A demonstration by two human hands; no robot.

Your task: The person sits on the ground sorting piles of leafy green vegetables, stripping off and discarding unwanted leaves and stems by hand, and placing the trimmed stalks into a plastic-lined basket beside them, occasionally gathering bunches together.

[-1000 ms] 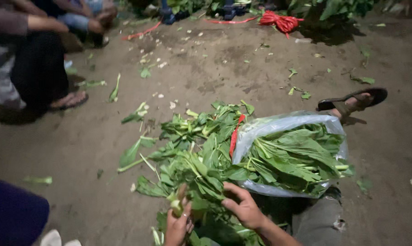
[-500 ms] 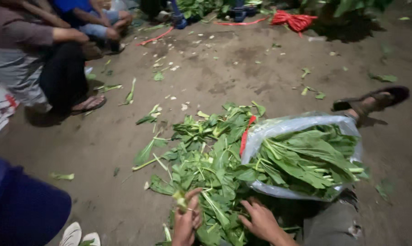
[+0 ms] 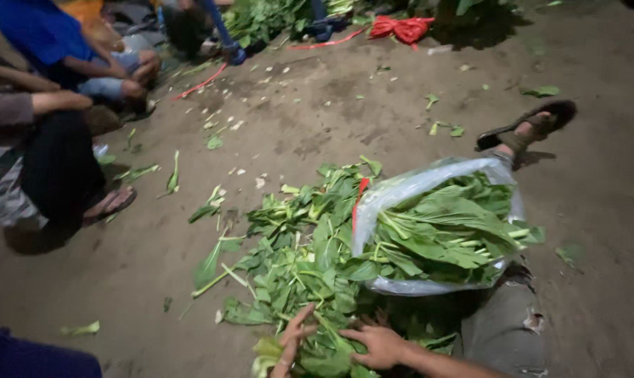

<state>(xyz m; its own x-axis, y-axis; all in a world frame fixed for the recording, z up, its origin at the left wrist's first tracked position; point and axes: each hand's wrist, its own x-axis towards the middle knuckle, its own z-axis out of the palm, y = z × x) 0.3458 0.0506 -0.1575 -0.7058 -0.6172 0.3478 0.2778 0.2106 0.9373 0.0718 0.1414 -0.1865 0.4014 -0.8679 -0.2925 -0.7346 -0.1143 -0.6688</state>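
Low in the head view, two hands buried in a loose pile of leafy greens (image 3: 296, 280) spread on the bare dirt floor (image 3: 373, 119). Left hand (image 3: 291, 343) at the near edge of the pile, fingers spread and slightly curled among stems and leaves, touching them; whether clamped on a stalk, cannot tell, since the leaves hide the palm. Right hand (image 3: 378, 344) just beside it, fingers splayed and resting flat on the greens, not closed around anything visible. Hands close together but not touching.

Right of the pile, touching its edge: a clear plastic bag (image 3: 408, 192) lying on its side, mouth open toward the pile, stuffed with more broad green leaves (image 3: 450, 231). A red strip (image 3: 360, 198) at the bag's mouth, between bag and pile. Below the bag, a knee in worn grey trousers (image 3: 506, 329). Beyond the bag, a foot in a dark sandal (image 3: 531, 126).

Left of the pile, well apart: a seated person in dark trousers (image 3: 58, 175) with a sandalled foot (image 3: 110, 204), and farther back another person in a blue shirt (image 3: 40, 31). Far beyond the pile, a red bundle (image 3: 401, 28) near more greenery. Stray leaves (image 3: 173, 175) scattered on the floor around the pile.
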